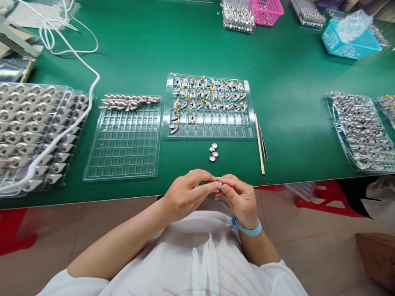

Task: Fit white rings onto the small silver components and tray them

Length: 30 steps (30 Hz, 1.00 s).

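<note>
Both hands meet at the table's front edge with fingertips pinched on one small whitish earbud-like part (219,185). My left hand (188,191) grips it from the left, and my right hand (240,196), with a blue band at the wrist, from the right. The fingers cover most of the part. Just beyond them lie several small round grey caps (215,154). Farther back is a clear plastic tray (212,130) whose upper rows hold grey stemmed pieces with yellow tabs. Tweezers (263,144) and a thin wooden stick (259,144) lie to its right.
Another clear tray (123,144) has grey stems along its top. Stacked trays of grey shells (31,131) stand at left, crossed by a white cable (77,57). At right are a filled tray (364,131) and a blue basket (348,47); a pink basket (267,11) is behind.
</note>
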### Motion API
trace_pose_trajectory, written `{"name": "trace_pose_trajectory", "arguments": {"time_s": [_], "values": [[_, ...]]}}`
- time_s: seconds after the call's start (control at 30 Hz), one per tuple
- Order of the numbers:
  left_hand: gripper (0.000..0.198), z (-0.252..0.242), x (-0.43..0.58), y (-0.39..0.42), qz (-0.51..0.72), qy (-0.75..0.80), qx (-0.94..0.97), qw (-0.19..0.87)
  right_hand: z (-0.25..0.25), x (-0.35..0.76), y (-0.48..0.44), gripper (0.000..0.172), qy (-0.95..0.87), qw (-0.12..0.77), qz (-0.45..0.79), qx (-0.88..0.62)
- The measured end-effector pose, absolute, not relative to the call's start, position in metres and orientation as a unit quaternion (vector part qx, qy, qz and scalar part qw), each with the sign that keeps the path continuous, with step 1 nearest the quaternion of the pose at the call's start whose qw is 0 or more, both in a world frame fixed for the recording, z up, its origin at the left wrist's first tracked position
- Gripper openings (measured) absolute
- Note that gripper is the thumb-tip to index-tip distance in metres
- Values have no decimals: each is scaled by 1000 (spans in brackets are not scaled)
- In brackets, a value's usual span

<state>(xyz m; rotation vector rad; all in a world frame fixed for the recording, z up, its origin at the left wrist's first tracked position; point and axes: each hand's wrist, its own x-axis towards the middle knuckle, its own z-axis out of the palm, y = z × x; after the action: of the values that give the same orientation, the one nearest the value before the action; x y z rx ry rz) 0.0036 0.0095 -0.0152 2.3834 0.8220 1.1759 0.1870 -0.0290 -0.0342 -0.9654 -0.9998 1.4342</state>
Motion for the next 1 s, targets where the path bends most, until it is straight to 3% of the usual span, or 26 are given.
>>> {"name": "trace_pose_trajectory", "arguments": {"time_s": [0.53,1.0], "values": [[20,-12,3,8,446,270,827,213,-25,191,-32,31,-555,522,488,-426],[18,-11,2,8,440,271,834,194,-27,189,-31,25,-493,523,559,-413]]}}
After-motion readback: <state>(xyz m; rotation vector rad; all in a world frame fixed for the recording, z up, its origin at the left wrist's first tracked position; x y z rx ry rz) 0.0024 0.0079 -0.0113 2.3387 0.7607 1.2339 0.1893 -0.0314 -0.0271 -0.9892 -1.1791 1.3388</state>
